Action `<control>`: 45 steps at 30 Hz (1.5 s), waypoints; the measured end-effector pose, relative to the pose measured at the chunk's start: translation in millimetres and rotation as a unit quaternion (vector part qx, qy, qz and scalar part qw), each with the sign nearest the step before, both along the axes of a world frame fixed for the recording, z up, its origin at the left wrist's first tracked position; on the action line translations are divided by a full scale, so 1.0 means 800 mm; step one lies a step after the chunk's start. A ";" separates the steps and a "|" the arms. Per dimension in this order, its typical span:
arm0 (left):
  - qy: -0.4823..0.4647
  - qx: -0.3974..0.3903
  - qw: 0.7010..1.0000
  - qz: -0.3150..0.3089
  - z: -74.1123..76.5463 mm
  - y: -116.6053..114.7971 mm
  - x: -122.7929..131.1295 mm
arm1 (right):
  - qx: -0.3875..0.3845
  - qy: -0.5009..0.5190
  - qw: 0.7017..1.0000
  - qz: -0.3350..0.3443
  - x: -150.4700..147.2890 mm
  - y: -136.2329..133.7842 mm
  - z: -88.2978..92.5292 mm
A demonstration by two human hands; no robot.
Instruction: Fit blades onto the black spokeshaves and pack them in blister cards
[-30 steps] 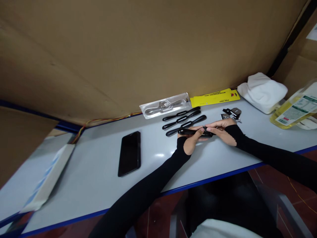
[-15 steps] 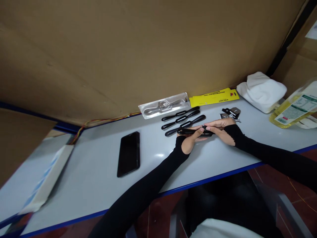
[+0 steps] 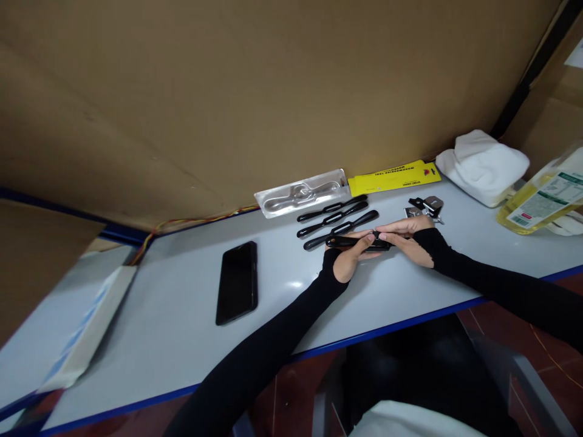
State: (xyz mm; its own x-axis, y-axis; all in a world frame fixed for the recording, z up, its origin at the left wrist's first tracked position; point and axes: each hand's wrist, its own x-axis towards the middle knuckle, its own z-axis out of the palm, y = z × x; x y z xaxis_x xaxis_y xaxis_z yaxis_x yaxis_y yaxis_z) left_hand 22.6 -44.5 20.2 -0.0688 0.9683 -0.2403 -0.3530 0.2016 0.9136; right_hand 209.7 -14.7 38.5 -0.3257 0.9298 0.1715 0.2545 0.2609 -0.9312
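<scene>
Between my two hands is a black spokeshave (image 3: 342, 241), held level just above the table. My left hand (image 3: 350, 262) is closed around its middle, with the thumb on top and one handle sticking out to the left. From the other side, my right hand (image 3: 410, 238) pinches at the centre of the spokeshave; its fingers hide the far handle. Whatever small part may lie under the fingertips is too hidden to name. Just beyond, three more black spokeshave bodies (image 3: 334, 220) lie side by side. Loose metal blades and clamp pieces (image 3: 430, 206) sit behind my right hand.
A clear plastic blister tray (image 3: 303, 194) and yellow printed cards (image 3: 392, 177) rest against the cardboard wall (image 3: 282, 91). To the left lies a black phone (image 3: 237, 282). A white cloth bundle (image 3: 483, 164) and a bottle of yellow liquid (image 3: 537, 200) stand at the right.
Both hands keep the same hold on the spokeshave, with only a slight shift of the fingers at its centre. Nothing on the table has moved.
</scene>
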 end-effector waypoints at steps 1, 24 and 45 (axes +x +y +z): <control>0.000 0.000 1.000 0.001 -0.001 0.000 0.000 | 0.001 0.000 1.000 0.001 0.000 0.000 0.000; 0.011 0.001 0.999 -0.052 -0.012 0.006 -0.012 | -0.002 -0.038 0.999 0.017 0.002 0.001 0.007; -0.009 -0.024 1.000 -0.017 -0.013 0.006 -0.016 | 0.079 -0.098 0.990 -0.068 0.025 0.028 0.013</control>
